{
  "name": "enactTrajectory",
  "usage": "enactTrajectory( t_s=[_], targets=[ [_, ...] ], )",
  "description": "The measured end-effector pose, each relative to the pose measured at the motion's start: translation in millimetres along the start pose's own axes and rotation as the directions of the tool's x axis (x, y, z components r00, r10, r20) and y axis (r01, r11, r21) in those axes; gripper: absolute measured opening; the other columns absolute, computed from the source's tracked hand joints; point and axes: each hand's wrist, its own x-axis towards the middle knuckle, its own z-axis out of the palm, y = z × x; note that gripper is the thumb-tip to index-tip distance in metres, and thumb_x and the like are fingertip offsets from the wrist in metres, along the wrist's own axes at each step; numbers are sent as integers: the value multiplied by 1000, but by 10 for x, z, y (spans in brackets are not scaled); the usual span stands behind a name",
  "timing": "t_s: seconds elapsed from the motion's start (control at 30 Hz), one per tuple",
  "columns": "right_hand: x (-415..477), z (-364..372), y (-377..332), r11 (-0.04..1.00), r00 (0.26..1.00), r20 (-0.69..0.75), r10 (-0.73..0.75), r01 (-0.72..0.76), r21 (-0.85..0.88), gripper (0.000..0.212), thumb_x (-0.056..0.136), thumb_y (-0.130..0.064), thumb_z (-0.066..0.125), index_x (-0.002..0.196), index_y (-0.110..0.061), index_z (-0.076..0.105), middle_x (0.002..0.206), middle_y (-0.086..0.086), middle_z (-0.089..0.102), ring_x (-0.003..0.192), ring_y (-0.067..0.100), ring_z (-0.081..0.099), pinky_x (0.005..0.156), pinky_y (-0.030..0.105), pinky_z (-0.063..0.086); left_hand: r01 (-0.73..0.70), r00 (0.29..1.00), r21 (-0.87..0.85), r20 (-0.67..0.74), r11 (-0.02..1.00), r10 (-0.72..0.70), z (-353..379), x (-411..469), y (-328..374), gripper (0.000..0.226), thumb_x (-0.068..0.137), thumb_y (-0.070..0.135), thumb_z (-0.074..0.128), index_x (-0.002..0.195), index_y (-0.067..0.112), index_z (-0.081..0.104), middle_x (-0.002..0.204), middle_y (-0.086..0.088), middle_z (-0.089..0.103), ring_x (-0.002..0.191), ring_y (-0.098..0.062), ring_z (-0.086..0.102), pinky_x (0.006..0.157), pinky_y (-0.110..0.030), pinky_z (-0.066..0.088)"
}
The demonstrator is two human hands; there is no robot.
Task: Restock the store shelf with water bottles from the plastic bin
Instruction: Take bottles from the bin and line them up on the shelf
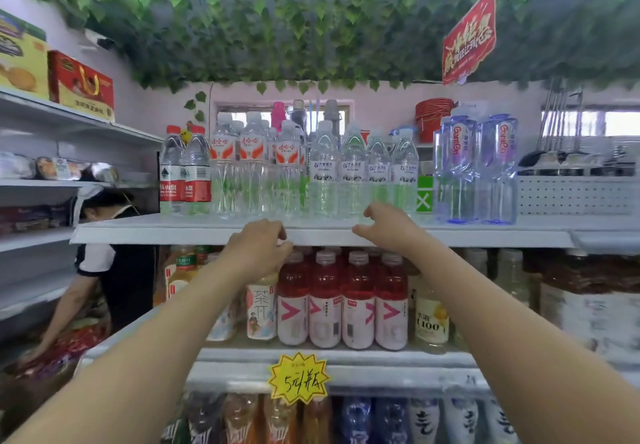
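Rows of clear water bottles stand on the white top shelf (156, 234): red-labelled ones (185, 180) at the left, orange-and-white-labelled ones (254, 166), blue-and-white-labelled ones (353, 170), and big bluish bottles (478, 166) at the right. My left hand (258, 246) is at the shelf's front edge, fingers loosely curled, holding nothing. My right hand (388, 227) is over the shelf's front edge, its fingertips close to the base of a blue-and-white-labelled bottle (377, 170), nothing in its grip. The plastic bin is out of view.
Below the top shelf stand red drink bottles (341, 301) and other drinks, with a yellow price tag (298, 378) under them. A person (114, 270) bends over goods at the left. Boxes (81, 87) sit on the left wall shelf. A red sign (469, 37) hangs overhead.
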Motion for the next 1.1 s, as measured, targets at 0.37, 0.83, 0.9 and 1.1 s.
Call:
enactTrajectory(
  t_s=[0.37, 0.83, 0.9, 1.1],
  targets=[
    [-1606, 115, -526, 977, 999, 38, -15, 22, -214, 54, 91, -41, 51, 135, -11, 42, 134, 11, 47, 123, 30, 44, 98, 47, 42, -51, 995, 39, 84, 998, 48, -553, -1420, -321, 30, 92, 35, 44, 110, 13, 54, 116, -8, 55, 104, -25, 51, 85, -38, 45],
    [-3158, 770, -417, 978, 976, 210, -55, 95, -184, 47, 91, -39, 51, 130, -13, 47, 130, 11, 50, 120, 31, 46, 92, 44, 45, 76, 977, -28, 200, 997, -69, -252, -3314, -215, 33, 92, 33, 48, 116, 12, 50, 119, -9, 54, 109, -26, 50, 91, -43, 45],
    [-3443, 941, -362, 979, 965, 260, -33, 84, -184, 45, 91, -40, 50, 126, -13, 50, 126, 11, 51, 117, 31, 47, 90, 43, 45, 105, 962, -1, 252, 995, -101, -102, -3615, -203, 36, 91, 32, 49, 120, 11, 50, 122, -10, 52, 112, -27, 49, 92, -43, 44],
    [-4240, 1666, -197, 992, 923, 384, -28, 74, -105, 40, 91, -34, 51, 125, -14, 54, 130, 9, 52, 120, 31, 46, 92, 40, 44, 225, 917, -43, 347, 973, -197, 454, -4511, -351, 30, 88, 27, 50, 111, 8, 56, 114, -14, 58, 107, -33, 53, 90, -45, 45]
  ],
)
